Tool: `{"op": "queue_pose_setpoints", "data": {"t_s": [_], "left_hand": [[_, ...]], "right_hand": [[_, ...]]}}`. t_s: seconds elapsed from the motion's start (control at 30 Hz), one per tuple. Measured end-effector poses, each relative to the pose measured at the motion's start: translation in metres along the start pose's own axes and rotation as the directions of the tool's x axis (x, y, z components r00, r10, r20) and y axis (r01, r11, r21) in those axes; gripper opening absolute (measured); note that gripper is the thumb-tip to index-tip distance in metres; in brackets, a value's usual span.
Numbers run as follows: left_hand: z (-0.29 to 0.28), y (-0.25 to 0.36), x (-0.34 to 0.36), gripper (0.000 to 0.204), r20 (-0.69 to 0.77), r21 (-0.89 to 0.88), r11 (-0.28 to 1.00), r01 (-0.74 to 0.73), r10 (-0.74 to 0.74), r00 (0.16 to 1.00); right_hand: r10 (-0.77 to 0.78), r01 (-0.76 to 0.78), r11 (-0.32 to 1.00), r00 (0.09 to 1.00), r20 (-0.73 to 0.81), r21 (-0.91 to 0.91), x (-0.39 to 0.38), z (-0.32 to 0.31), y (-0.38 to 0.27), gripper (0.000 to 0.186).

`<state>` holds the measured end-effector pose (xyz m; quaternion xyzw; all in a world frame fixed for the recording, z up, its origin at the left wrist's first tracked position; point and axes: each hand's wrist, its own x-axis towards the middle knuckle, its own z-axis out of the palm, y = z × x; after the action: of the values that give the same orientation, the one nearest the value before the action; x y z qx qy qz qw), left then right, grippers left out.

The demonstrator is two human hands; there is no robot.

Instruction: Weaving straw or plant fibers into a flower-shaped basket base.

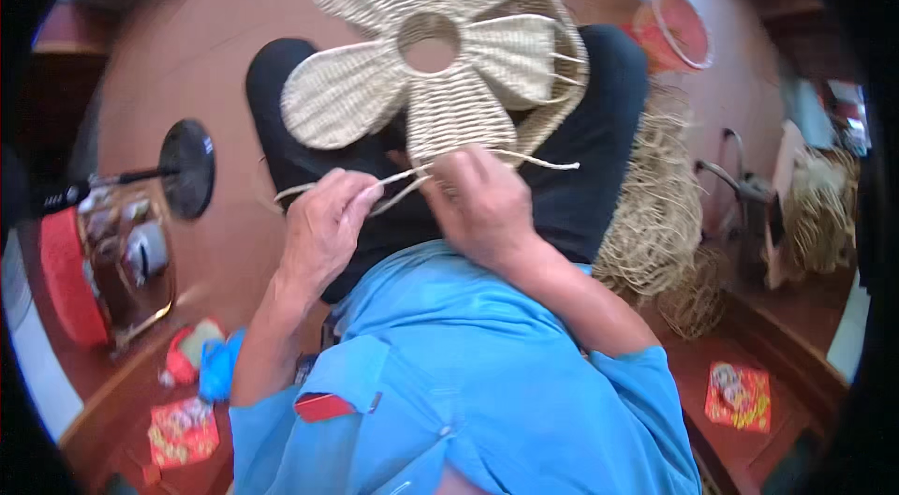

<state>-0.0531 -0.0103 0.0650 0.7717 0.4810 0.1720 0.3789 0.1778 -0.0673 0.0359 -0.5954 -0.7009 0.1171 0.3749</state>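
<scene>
A flower-shaped piece woven of pale straw cord (345,94) rests over my knees, with several broad petals around a round hole in the middle. Closed in a pinch, my left hand (323,221) holds a straw cord (401,178) that runs across toward the petal nearest me. My right hand (485,206) is curled at the bottom edge of that petal, its fingers closed and partly hidden. A loose cord end sticks out to the right past it. Whether the right fingers grip the cord or the petal's rim, I cannot make out.
A big heap of loose straw cord (651,205) lies on the floor by my right leg. Beyond it stand a red bucket (672,29) and another cord bundle (817,214). At left are a round black stand base (187,169) and a blue bag (217,366).
</scene>
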Motion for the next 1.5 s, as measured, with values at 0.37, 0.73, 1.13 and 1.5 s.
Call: {"op": "queue_pose_setpoints", "data": {"t_s": [0.37, 0.73, 1.13, 1.5], "left_hand": [[-0.145, -0.032, -0.049, 0.024, -0.525, 0.188, 0.896, 0.403, -0.255, 0.812], [0.058, 0.006, 0.004, 0.068, 0.188, -0.914, 0.309, 0.261, -0.248, 0.95], [0.016, 0.031, -0.039, 0.049, 0.229, -0.973, -0.078, 0.215, -0.389, 0.892], [-0.222, -0.252, -0.2, 0.018, -0.328, -0.901, 0.364, 0.236, -0.928, 0.178]], "right_hand": [[-0.087, 0.085, 0.992, 0.996, 0.017, 0.092, -0.002, 0.011, 0.002, 0.016], [-0.063, 0.052, 0.995, 0.99, 0.124, 0.089, 0.002, 0.003, -0.002, 0.012], [-0.053, 0.059, 0.997, 0.989, 0.135, -0.044, 0.007, 0.009, -0.008, 0.028], [-0.145, 0.149, 0.98, 0.989, 0.035, -0.129, 0.006, 0.013, 0.001, 0.018]]}}
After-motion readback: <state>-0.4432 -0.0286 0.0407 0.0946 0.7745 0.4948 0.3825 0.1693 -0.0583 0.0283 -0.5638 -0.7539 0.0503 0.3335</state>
